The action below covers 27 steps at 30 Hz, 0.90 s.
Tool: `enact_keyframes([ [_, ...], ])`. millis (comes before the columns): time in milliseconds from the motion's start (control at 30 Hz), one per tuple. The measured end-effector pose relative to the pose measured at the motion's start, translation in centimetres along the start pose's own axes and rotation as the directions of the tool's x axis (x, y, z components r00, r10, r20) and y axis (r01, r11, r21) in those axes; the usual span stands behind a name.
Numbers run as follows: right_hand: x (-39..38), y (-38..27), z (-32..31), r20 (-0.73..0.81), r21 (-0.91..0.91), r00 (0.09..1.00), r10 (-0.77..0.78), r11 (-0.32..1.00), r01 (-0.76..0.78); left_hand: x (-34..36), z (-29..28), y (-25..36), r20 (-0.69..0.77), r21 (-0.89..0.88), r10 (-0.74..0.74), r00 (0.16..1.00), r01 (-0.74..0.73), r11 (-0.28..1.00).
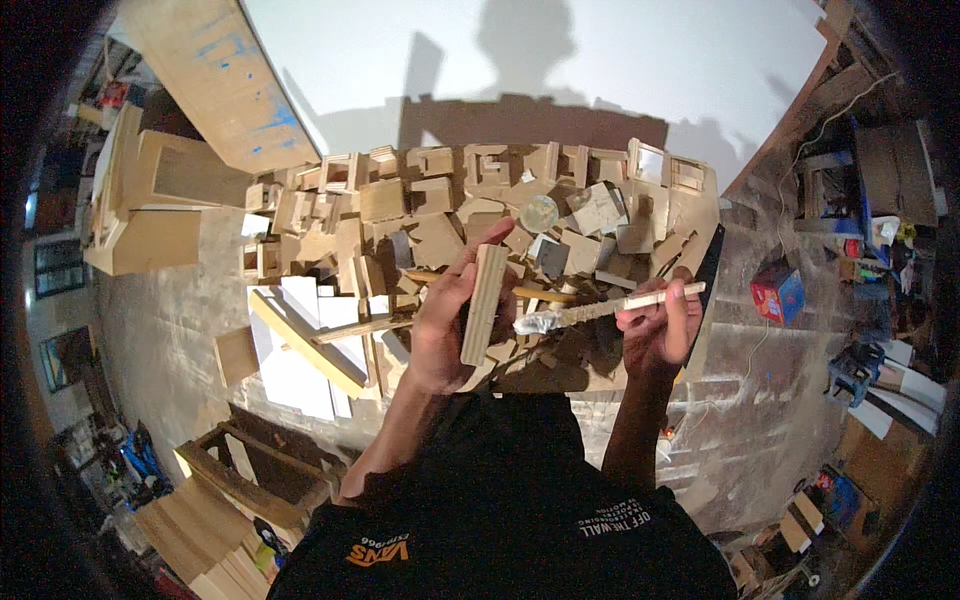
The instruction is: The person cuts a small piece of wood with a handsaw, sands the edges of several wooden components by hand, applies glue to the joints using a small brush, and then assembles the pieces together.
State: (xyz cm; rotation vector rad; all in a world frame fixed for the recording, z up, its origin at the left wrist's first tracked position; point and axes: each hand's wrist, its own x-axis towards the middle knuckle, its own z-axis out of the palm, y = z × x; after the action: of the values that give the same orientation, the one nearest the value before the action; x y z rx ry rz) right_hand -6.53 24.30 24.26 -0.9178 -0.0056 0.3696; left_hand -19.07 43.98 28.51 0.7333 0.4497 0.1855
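Observation:
My left hand [440, 325] is closed around a plywood block [485, 300], held upright with its layered edge facing up. In my right hand [660, 320], fingers and thumb pinch a thin wooden stick [610, 306]. A white, paste-like clump [536, 324] coats the stick's far end, which points left toward the block and looks a little apart from it. Below both hands, the table bears many small wooden pieces, among them a pencil-like rod [545, 294] partly covered by my left hand. A round, pale lid or dish [538, 213] lies just beyond the block.
Rows of small wooden box shapes [490, 165] line the table's far edge, before a large white panel [640, 60]. White boards [310, 370] lie at the left. A wooden cabinet frame [255, 465] stands at lower left, and a red-blue box [778, 292] sits on the floor at right.

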Motion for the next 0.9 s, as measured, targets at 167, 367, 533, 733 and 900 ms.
enact_keyframes([
  [167, -2.6, -2.4, 1.1, 0.094, 0.009, 0.99, -0.1, 0.995, 0.1, -2.9, 3.3, 0.7, -0.008, 0.002, -0.044, 0.999, 0.044, 0.999],
  [367, -5.2, -5.6, 0.3, 0.251, 0.118, 0.957, -0.148, 0.986, 0.122, -6.2, 5.9, 0.2, -0.009, -0.101, -0.197, 0.98, 0.195, 0.976],
  [533, -7.7, -7.9, 0.5, 0.373, 0.018, 0.906, -0.199, 0.978, 0.207, -8.4, 8.2, 0.8, -0.027, -0.112, -0.255, 0.967, 0.251, 0.962],
  [733, -9.9, -9.3, -0.5, 0.428, 0.024, 0.872, -0.24, 0.967, 0.254, -9.9, 9.2, 0.7, 0.036, -0.211, -0.265, 0.964, 0.267, 0.94],
  [900, -10.6, -10.1, -0.8, 0.361, 0.018, 0.884, -0.298, 0.95, 0.313, -10.9, 8.8, 0.3, 0.204, -0.235, -0.24, 0.949, 0.285, 0.929],
])
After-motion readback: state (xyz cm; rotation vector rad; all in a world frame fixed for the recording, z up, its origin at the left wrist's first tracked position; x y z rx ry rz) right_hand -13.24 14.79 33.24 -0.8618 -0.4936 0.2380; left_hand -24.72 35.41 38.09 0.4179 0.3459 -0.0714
